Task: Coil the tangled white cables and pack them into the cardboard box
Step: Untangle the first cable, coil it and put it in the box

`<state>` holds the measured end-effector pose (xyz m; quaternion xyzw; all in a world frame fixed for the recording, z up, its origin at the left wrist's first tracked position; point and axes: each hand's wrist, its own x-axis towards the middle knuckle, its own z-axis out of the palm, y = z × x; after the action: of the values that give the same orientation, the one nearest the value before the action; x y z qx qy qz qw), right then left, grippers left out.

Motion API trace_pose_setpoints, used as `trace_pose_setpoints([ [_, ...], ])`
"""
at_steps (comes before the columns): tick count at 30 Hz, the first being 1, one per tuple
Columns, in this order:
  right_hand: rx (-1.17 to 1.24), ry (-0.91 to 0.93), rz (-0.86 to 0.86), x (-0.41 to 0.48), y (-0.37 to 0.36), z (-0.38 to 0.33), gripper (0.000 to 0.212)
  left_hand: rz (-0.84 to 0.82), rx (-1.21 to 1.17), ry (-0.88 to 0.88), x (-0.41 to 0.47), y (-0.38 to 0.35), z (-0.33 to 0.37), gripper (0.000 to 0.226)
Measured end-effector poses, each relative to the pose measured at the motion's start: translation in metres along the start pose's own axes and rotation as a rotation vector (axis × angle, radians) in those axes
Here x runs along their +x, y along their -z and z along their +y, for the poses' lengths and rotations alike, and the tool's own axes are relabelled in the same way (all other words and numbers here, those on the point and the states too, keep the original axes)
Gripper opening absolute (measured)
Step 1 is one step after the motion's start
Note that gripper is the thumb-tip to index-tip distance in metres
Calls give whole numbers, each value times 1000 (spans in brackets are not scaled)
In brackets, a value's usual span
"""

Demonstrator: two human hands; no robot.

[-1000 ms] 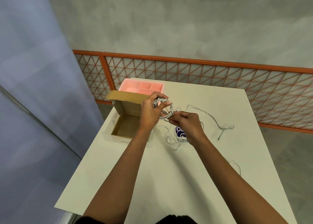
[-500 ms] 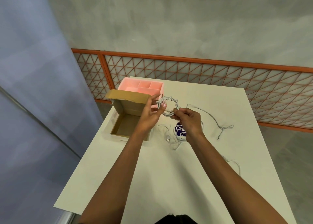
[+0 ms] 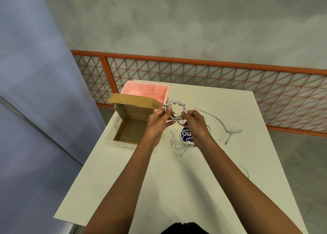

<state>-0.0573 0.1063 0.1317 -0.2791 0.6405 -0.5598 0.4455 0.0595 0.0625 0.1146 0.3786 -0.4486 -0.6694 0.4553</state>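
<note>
Coiled white cable (image 3: 177,103) is held above the table (image 3: 177,189) as a small ring. Left hand (image 3: 157,123) pinches its 9 o'clock edge between thumb and fingers, and right hand (image 3: 195,122) pinches its 4 o'clock edge. Open cardboard box (image 3: 129,132) sits at 9 o'clock of the hands with the pink divided tray (image 3: 146,90) at 11 o'clock. Loose white cables (image 3: 228,129) trail at 3 and 6 o'clock around a purple-labelled packet (image 3: 185,135), possibly tangled, but too fine to tell.
</note>
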Motion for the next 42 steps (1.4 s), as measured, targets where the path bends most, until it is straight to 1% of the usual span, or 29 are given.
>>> trace_pose_setpoints([
  [4,-9,-56,-13,3,4,2,12,10,46,-35,0,1,-2,14],
  [8,69,-249,-35,8,5,6,18,4,133,-82,0,4,-7,15],
  [10,145,-305,-41,11,5,8,23,-14,175,-86,-1,5,-10,16],
  [14,210,-330,-76,13,4,7,9,-43,165,-73,-3,5,-12,14],
  [17,249,-287,-105,11,4,8,5,-75,166,-47,-4,3,-12,17],
  [20,208,-191,-118,9,6,8,25,-85,145,-12,-5,4,-13,18],
  [23,191,-154,-121,10,7,7,31,-57,57,34,-8,7,-15,17],
  [25,206,-155,-152,11,7,5,30,-15,-6,78,-8,7,-17,19],
  [28,292,-178,-252,11,7,4,25,39,-122,177,-7,8,-19,20],
  [31,411,-205,-300,12,11,5,25,19,-251,278,-5,13,-17,23],
  [33,417,-194,-306,12,11,7,25,-12,-283,314,-5,14,-15,24],
  [35,416,-165,-320,13,11,10,22,-22,-280,315,-4,15,-15,25],
  [38,297,-113,-333,15,13,11,14,2,-251,268,-2,16,-15,22],
  [40,174,-85,-326,15,17,10,16,18,-219,237,-1,18,-13,22],
  [42,122,-65,-309,16,20,11,18,16,-158,212,-1,21,-11,23],
])
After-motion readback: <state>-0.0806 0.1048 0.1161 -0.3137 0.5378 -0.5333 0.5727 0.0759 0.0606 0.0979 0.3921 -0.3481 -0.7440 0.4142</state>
